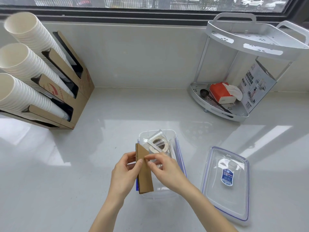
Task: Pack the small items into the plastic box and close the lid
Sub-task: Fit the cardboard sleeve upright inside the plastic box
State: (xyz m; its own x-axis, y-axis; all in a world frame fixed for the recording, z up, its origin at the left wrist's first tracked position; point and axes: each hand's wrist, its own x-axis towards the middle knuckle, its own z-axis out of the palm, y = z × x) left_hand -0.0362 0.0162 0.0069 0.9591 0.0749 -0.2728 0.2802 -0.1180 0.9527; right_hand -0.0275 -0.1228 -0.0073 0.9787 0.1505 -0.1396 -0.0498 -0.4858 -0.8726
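Left hand (124, 171): closed on the left long edge of the flat brown corrugated cardboard piece (144, 171), thumb on its upper face, fingers behind it.
Right hand (164, 168): thumb and forefinger pinched on the right edge of the cardboard piece, near its upper end; remaining fingers curled over the box opening.
Cardboard piece: held tilted over the left wall of the box, lower end toward the near edge of the surface, upper end over the box interior. A blue item shows just under its lower left edge; identity cannot be told.
Clear rectangular plastic box with blue seal strips (179, 148): open, standing on the pale glossy surface (66, 181) near the middle of the near edge.
Box contents: roll of beige tape (158, 144) at the far end, with transparent parts lying over it; other contents are hidden by the hands.
Clear plastic lid with blue rim and blue label (225, 183): lying flat on the surface, just right of the box, not touching it.
White two-tier corner rack (250, 47): far right corner of the surface; its lower tier carries an orange-and-white tissue pack (220, 92), a dark scoop (204, 93) and a printed carton (257, 84).
Brown cardboard cup dispenser (80, 91): far left corner, holding three slanted stacks of white paper cups (26, 64).
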